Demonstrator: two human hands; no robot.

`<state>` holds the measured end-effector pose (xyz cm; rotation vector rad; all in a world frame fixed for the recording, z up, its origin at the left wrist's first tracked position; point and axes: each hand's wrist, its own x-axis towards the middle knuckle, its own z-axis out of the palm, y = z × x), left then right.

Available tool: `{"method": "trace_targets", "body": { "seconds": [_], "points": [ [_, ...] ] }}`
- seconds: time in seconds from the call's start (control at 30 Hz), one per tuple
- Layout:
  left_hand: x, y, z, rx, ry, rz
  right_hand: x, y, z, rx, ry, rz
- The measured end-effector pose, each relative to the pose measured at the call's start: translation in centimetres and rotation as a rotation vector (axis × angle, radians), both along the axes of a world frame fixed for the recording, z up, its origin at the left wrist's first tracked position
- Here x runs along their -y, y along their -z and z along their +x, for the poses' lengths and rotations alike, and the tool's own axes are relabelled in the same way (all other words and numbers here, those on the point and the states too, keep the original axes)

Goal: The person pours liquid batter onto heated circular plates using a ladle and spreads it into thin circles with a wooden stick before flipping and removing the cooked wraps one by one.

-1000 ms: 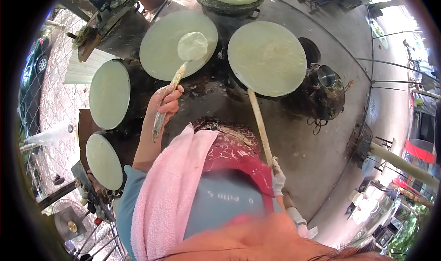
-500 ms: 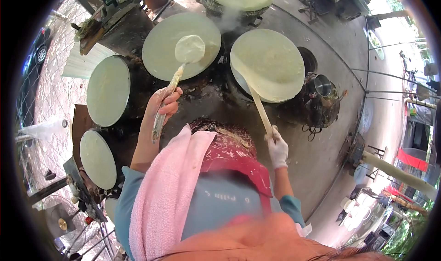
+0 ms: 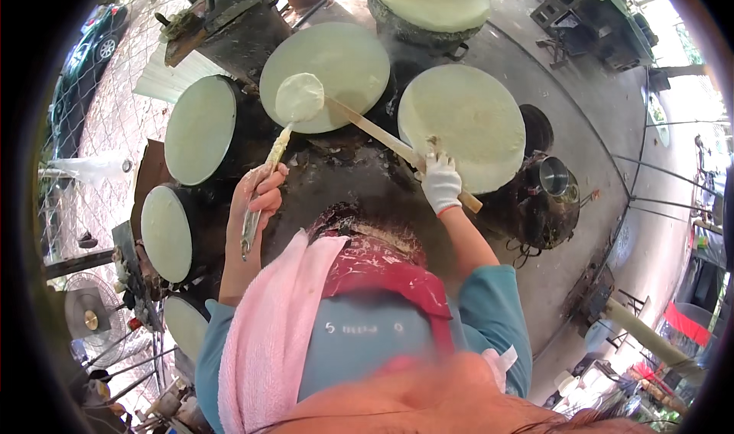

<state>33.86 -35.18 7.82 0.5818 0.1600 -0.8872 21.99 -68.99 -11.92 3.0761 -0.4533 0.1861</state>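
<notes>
My bare left hand (image 3: 260, 197) is closed around the batter-crusted handle of a ladle (image 3: 300, 98). The ladle's round bowl, coated in pale batter, is over the lower left of the middle round griddle (image 3: 352, 56). In a white glove, my right hand (image 3: 441, 183) grips a long flat wooden stick (image 3: 378, 134) near its lower end. That stick slants up and left, its far end over the middle griddle beside the ladle bowl. Pale batter covers the right griddle (image 3: 466, 124), whose lower left edge lies just beyond my right hand.
More pale-topped griddles stand at the left, one upper (image 3: 200, 131) and one lower (image 3: 167, 234). A large pale-topped pot (image 3: 428, 6) is at the far side. A metal pot (image 3: 554, 176) sits on dark vessels at the right. A fan (image 3: 93, 319) stands lower left.
My right hand has moved forward and left, swinging the stick from the right griddle to the middle one. The ladle bowl has shifted toward the middle griddle's lower left. Steam near the far pot has thinned.
</notes>
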Motion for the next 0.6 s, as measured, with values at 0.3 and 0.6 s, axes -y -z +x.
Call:
{"method": "trace_targets", "body": {
  "seconds": [0.3,0.6],
  "points": [
    [0.8,0.3,3.7,0.048,-0.016,0.106,12.1,-13.7,5.4,0.315,-0.094,-0.036],
    [2.1,1.7,10.5,0.098,-0.002,0.172,17.3,-33.7,23.6,-0.066,-0.205,0.051]
  ]
}}
